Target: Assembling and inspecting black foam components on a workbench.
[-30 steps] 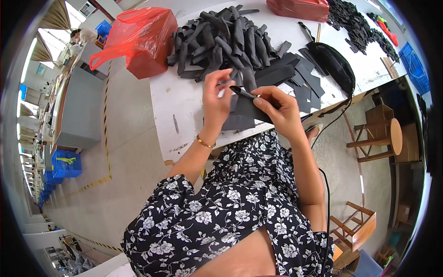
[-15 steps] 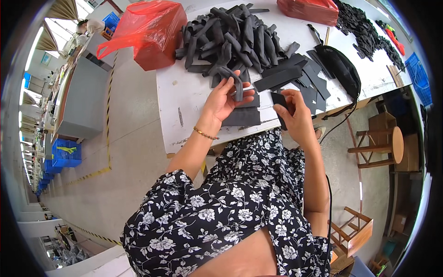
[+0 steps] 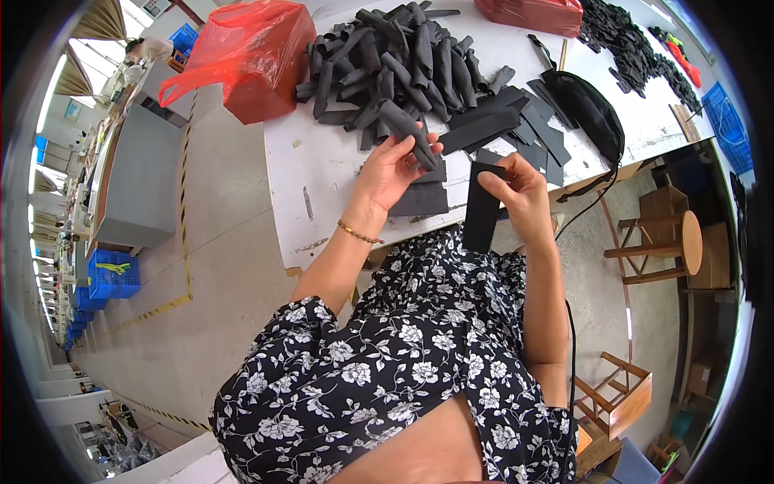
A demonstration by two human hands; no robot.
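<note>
My left hand (image 3: pixel 393 168) is closed around a dark grey fabric tube (image 3: pixel 409 135), held slantwise above the table's near edge. Between the thumb and fingers of my right hand (image 3: pixel 516 192) hangs a flat black strip (image 3: pixel 481 211), upright and just past the table edge. Behind the left hand rises a heap of rolled grey fabric tubes (image 3: pixel 395 60). Flat dark strips (image 3: pixel 484 129) lie spread to the right of it, and more flat pieces (image 3: pixel 421 200) rest on the table under my left hand.
On the white table (image 3: pixel 302 177) stand a red plastic bag (image 3: pixel 266 73) at the left and another red bag (image 3: pixel 536 16) at the back. A black pouch (image 3: pixel 584 109) and a pile of small black pieces (image 3: pixel 625 48) lie to the right. A wooden stool (image 3: pixel 689 244) stands at the right.
The strip in my right hand has swung down and now shows its full flat face. The tube in my left hand has turned, pointing up toward the heap.
</note>
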